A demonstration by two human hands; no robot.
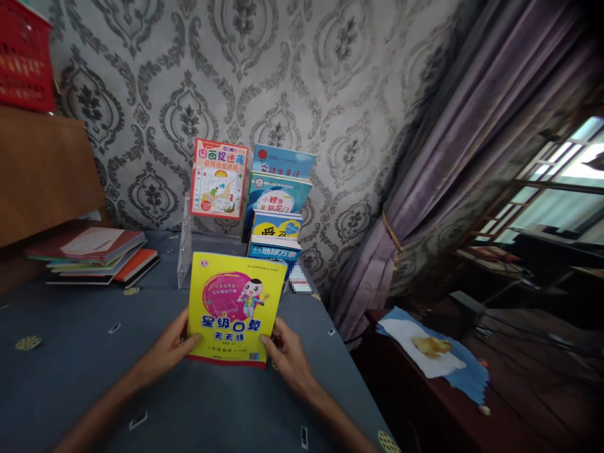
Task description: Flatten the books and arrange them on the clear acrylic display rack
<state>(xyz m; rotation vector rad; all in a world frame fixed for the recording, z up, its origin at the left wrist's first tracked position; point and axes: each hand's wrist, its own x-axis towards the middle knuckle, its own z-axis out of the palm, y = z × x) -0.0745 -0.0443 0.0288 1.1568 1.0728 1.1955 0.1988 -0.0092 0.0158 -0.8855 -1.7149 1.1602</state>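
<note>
A yellow workbook (226, 308) with a red lower edge is held upright above the table, its cover facing me. My left hand (177, 343) grips its lower left edge, thumb on the cover and fingers behind. On the lower right edge my right hand (289, 351) is closed the same way. Behind the workbook stands a clear book rack (185, 245), partly hidden by it. An orange-red picture book (219, 179) is in the rack's left part. Several blue books stand in tiers on the right, among them a light blue book (283, 162) and a teal book (278, 194).
A stack of books and papers (99, 251) lies on the dark cloth-covered table (85, 333) at the left. Above it are a wooden cabinet (47, 170) and a red basket (26, 60). A tied purple curtain (410, 182) hangs at the right, near a lower surface with a blue cloth (472, 380).
</note>
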